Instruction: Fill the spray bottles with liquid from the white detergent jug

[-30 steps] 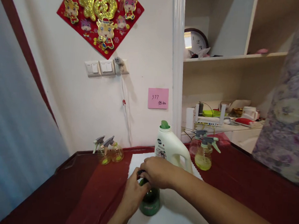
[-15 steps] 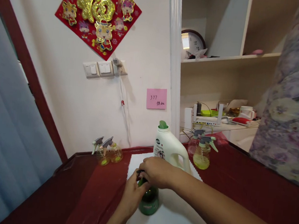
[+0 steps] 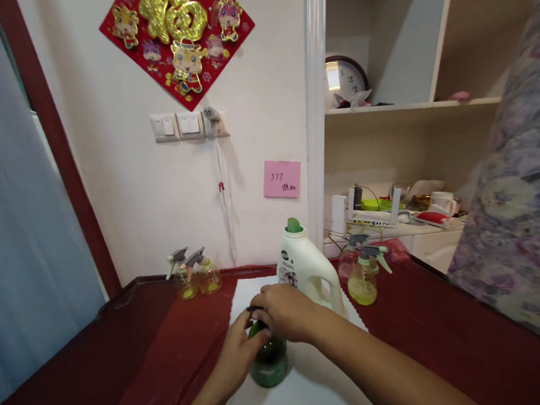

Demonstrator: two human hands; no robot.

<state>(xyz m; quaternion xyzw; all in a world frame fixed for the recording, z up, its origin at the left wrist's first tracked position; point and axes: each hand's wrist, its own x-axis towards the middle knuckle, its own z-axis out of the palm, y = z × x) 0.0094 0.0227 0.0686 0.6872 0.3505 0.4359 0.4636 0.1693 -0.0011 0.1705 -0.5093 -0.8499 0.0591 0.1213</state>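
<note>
A small dark green bottle (image 3: 269,363) stands on a white mat (image 3: 310,395) in front of me. My left hand (image 3: 238,351) wraps round its body from the left. Over its top my right hand (image 3: 284,312) is closed on the dark cap or spray head, which mostly hides under the fingers. Just behind the hands stands a white jug (image 3: 306,269) with a green cap and a handle.
Two small spray bottles (image 3: 192,274) stand at the back left of the red table (image 3: 452,332), two more spray bottles (image 3: 363,273) at the back right. A person in flowered cloth (image 3: 522,174) stands at the right. Shelves with clutter lie beyond.
The view has shifted slightly. Both hands stay on the green bottle in about the same place.
</note>
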